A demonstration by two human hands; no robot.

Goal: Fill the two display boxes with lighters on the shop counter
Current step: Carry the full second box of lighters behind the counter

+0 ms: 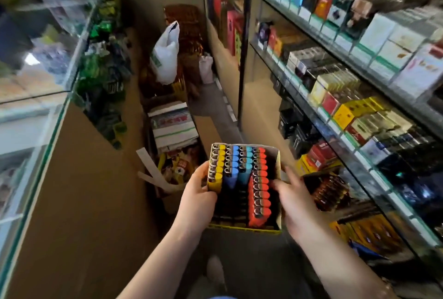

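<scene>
Cardboard box [277,162], open at the top, sits between my two hands in the aisle behind the counter, held out in front of me above the floor. Inside stand lighters in rows by colour: yellow [215,164] at the left wall, then blue [231,167], light blue [245,164] and a long red row [260,188]. The blue and light blue rows stop partway, and the dark gap nearer me is hard to read. My left hand [200,194] grips the box's left wall, thumb curled over the yellow row; the fingers underneath are hidden. My right hand [296,200] grips the right wall, thumb tip lying inside against the red row, the other fingers out of sight behind the cardboard.

To my left runs the glass counter [36,116], its top cut off by the frame edge and blurred with reflections. To my right, shelves [335,116] of cigarette packs, smeared by motion toward the top corner. Ahead on the floor are stacked cartons [173,128] and a white bag [165,59]. My shoe [217,272] shows dimly below the box.
</scene>
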